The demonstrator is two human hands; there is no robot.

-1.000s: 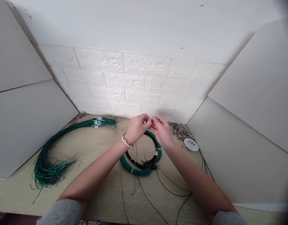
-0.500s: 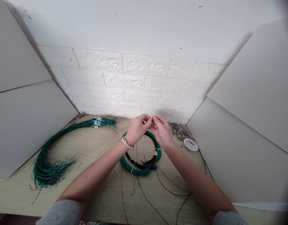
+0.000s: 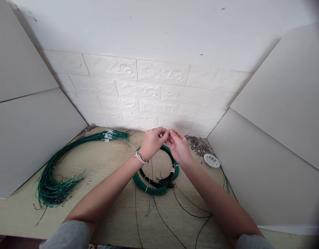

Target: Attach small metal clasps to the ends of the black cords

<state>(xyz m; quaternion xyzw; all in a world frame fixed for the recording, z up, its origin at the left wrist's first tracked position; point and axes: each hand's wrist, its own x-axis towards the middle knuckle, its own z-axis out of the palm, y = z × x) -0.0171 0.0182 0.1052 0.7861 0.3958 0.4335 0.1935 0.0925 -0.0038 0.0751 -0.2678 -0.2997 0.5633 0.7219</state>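
Note:
My left hand point(image 3: 153, 140) and my right hand point(image 3: 180, 147) meet above the table, fingertips pinched close together. A thin cord, barely visible, shows between the fingertips; its end and any small part on it are hidden by the fingers. Below the hands lies a coil of green cord point(image 3: 146, 188), with a coil of black cord point(image 3: 145, 180) inside it, both tied with light bands. A loose dark cord point(image 3: 164, 221) trails from the coils toward the table's front edge. A bracelet point(image 3: 140, 158) circles my left wrist.
A long bundle of green cords point(image 3: 49, 173) with white tags point(image 3: 108, 135) curves across the left of the table. Small loose parts point(image 3: 199, 147) lie heaped at the back right, beside a white round dish point(image 3: 211, 160). Grey panels point(image 3: 268, 148) stand at both sides.
Both hands keep their pinch in almost the same place. The whole view has shifted very slightly; nothing on the table has visibly moved.

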